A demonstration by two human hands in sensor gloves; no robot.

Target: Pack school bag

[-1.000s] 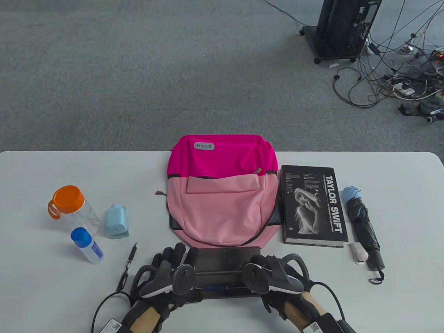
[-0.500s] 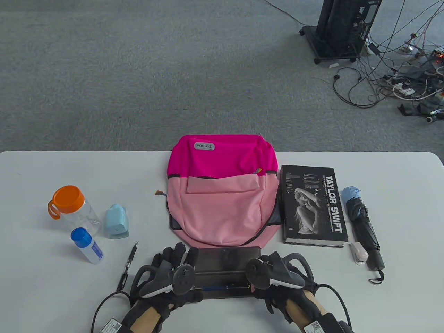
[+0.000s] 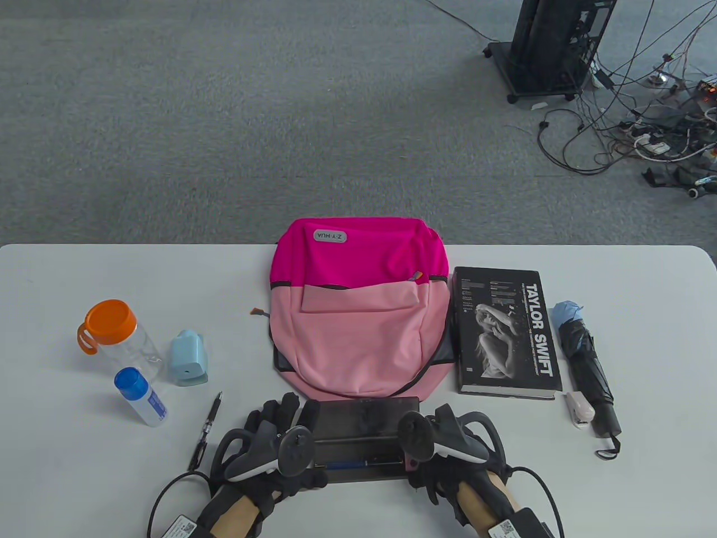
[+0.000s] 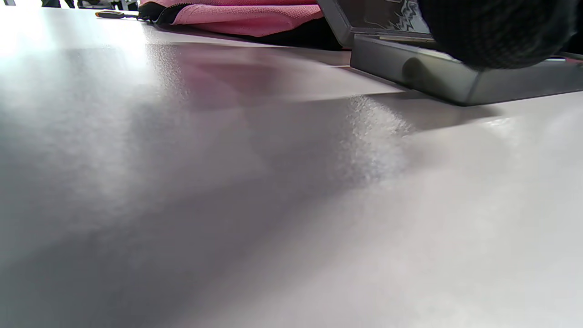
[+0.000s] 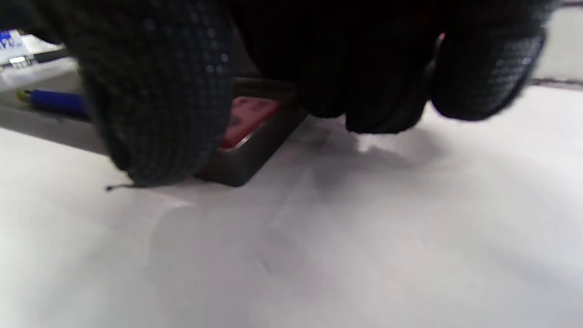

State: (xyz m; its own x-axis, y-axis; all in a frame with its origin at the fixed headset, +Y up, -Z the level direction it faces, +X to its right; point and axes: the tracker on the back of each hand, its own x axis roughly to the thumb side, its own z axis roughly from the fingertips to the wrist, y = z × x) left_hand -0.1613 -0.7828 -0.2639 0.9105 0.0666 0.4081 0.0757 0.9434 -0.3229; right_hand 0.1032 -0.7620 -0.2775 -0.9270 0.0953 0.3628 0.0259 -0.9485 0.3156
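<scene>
Table view: open dark pencil case sits at the near table edge, just below the pink backpack. Left hand is on its left end, right hand at its right end; can't tell the finger state of either here. Left wrist view: case corner flat on the table, a gloved fingertip on top of it. Right wrist view: fingers curl at the case corner, blue pen inside. Looks rigid, light and smooth; grip both short ends, lid shut first.
</scene>
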